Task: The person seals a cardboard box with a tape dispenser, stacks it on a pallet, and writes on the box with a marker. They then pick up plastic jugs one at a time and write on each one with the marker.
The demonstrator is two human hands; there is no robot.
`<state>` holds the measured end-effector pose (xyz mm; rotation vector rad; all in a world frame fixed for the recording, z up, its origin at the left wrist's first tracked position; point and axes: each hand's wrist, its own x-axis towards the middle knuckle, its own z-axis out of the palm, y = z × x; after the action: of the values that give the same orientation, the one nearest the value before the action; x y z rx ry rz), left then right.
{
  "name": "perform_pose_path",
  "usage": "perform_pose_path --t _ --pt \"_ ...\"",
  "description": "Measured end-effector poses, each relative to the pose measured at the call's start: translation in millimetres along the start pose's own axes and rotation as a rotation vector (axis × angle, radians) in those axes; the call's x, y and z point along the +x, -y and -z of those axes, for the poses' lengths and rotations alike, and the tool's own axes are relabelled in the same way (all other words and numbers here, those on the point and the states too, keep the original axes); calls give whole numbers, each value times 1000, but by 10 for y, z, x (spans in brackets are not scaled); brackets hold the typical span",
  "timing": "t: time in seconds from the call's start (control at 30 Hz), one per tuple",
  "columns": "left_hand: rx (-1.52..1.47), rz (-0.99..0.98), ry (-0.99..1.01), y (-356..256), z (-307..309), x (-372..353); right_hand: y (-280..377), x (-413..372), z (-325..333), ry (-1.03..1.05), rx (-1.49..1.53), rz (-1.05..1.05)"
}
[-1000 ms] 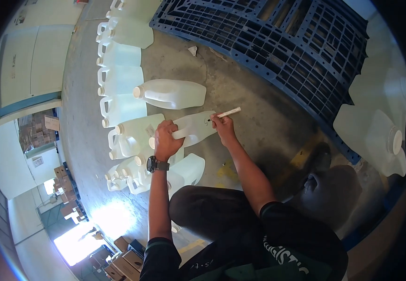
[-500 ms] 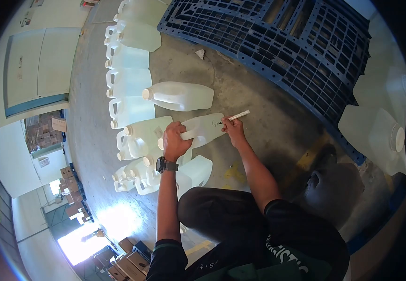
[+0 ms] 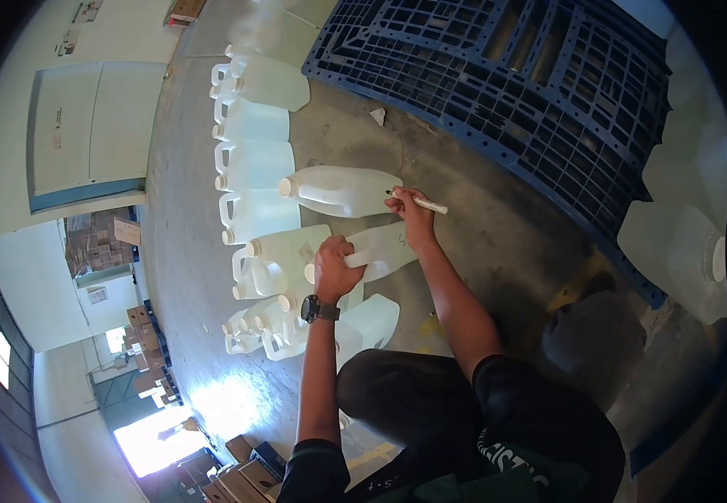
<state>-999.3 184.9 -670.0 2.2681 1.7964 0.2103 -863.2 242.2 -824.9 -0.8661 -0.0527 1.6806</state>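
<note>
My left hand (image 3: 337, 268) is wrapped round the handle of a translucent white jug (image 3: 387, 251), which has a dark handwritten mark near its base end. A white marker (image 3: 430, 205) sits in my right hand (image 3: 413, 216), its dark tip pointing left. That tip is close to the base end of a second jug (image 3: 348, 191), lying just beyond the gripped one; whether it touches cannot be made out. Beside my left hand is another capped jug (image 3: 288, 256).
A row of filled jugs (image 3: 263, 166) runs along the left. Dark blue plastic pallets (image 3: 497, 92) stand at the upper right, and large jugs (image 3: 673, 251) are at the right edge. Cardboard boxes (image 3: 242, 482) are stacked at the lower left.
My right hand has moved the marker off the gripped jug and over to the base end of the jug beyond it. My left hand keeps its grip. The whole view has shifted slightly.
</note>
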Motion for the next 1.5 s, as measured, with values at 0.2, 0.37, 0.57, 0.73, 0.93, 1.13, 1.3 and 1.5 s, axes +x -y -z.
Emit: perform_pose_path --t 0.2,0.37,0.57,0.73,0.93,1.13,1.3,1.5 --pt "7 14 13 15 -13 11 -201 213 -64 82 -72 112" --pt "21 10 10 33 -18 12 -200 193 -72 141 -126 109" --pt "19 9 -2 22 -19 33 -295 178 46 191 -182 91" --pt "31 13 13 14 -2 25 -291 224 41 59 -140 50" --pt "-4 28 8 17 -6 33 -346 269 163 139 -164 32" --pt "3 2 -10 13 -5 25 -386 287 151 25 -90 42" --pt "1 1 -11 -5 0 63 -344 304 179 76 -141 23" --pt "9 10 5 4 2 59 -453 404 265 49 -138 2"
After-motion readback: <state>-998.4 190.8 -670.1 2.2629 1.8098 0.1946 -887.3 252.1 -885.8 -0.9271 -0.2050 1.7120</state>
